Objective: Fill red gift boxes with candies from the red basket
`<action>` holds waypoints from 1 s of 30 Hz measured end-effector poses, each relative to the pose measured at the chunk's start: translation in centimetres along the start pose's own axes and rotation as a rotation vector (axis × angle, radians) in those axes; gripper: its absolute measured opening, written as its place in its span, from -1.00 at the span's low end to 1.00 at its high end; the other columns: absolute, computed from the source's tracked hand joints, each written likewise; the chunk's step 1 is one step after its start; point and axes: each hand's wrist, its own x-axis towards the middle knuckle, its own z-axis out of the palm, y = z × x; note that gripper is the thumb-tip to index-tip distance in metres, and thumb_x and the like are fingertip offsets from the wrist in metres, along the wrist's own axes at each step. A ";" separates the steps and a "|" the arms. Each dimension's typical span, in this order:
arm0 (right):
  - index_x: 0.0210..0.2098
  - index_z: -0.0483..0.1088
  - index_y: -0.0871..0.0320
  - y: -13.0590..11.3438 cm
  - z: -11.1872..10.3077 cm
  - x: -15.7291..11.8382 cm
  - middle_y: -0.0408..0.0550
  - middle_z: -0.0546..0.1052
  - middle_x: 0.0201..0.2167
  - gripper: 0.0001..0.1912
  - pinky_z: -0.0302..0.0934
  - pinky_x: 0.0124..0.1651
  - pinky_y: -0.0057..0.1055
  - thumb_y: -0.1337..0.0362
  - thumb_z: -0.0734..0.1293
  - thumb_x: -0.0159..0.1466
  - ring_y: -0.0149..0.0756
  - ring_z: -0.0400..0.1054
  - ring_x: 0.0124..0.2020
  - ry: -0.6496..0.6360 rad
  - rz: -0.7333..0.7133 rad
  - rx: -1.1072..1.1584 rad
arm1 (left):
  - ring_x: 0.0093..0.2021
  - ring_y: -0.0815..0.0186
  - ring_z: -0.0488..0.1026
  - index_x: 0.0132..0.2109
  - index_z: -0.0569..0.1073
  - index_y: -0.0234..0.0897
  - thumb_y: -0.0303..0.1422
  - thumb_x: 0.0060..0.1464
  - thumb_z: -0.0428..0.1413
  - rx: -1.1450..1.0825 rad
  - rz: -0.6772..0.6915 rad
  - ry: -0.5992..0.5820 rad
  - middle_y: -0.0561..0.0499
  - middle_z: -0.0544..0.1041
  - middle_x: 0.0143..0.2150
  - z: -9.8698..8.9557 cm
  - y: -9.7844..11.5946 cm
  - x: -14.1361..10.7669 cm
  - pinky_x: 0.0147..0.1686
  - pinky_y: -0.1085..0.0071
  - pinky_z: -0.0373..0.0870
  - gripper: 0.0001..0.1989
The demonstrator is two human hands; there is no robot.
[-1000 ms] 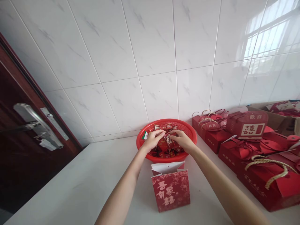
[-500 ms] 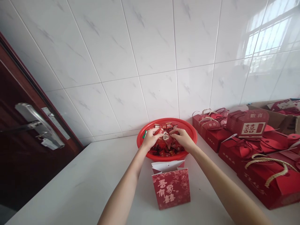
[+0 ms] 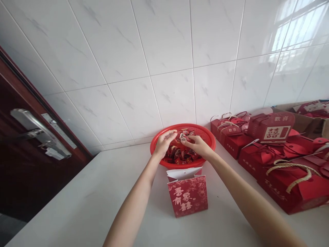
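Note:
Over the red plastic basket (image 3: 183, 165), my right hand (image 3: 199, 145) pinches a wrapped candy (image 3: 183, 138) with a white label and dark lettering between thumb and fingers. Facing it, my left hand (image 3: 164, 143) has its thumb and fingertips drawn together; whatever they grip is too small to make out. Red-wrapped candies (image 3: 177, 154) lie in the basket below both hands. In front of the basket stands a red paper gift box (image 3: 189, 197), upright, with its white-lined top open and pale lettering on its front.
Several red gift boxes (image 3: 280, 192) with rope handles crowd the right side of the white table (image 3: 89, 199). One box (image 3: 269, 130) rests on top of others, near a cardboard carton (image 3: 305, 123). Behind is a tiled wall (image 3: 172, 96); a dark door (image 3: 28, 164) stands left.
The labelled candy now sits at my right hand's fingertips, and my left hand has drawn slightly away from it. The view has tilted a little, shifting the table's things up.

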 end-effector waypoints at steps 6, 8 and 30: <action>-0.41 0.46 0.15 0.9 0.0 0.6 -0.15 0.50 -0.49 -0.68 0.22 -0.34 -0.41 0.02 0.46 0.06 -0.25 0.38 -0.37 0.265 0.057 0.106 | -0.13 0.17 0.59 -0.23 0.58 -0.29 -0.20 0.07 0.10 0.220 -0.035 0.251 -0.10 0.66 -0.22 -1.9 -1.1 1.9 -0.05 0.30 0.47 -0.73; -0.39 0.44 0.15 1.0 0.0 0.8 -0.14 0.51 -0.47 -0.67 0.23 -0.35 -0.41 0.01 0.45 0.07 -0.25 0.38 -0.37 0.284 0.063 0.135 | -0.17 0.15 0.58 -0.31 0.57 -0.26 -0.30 -0.01 0.15 0.326 -0.043 0.230 -0.08 0.66 -0.26 -2.8 -1.4 2.4 -0.06 0.28 0.46 -0.84; -0.27 0.49 0.13 0.2 0.2 0.6 -0.06 0.62 -0.36 -0.64 0.41 -0.30 -0.30 0.06 0.50 0.02 -0.11 0.52 -0.30 0.369 0.153 0.444 | -0.17 0.04 0.56 -0.46 0.49 -0.20 -0.15 -0.04 0.23 1.142 -0.197 -0.378 -0.04 0.61 -0.38 -2.4 -1.7 2.9 0.03 0.24 0.28 -0.77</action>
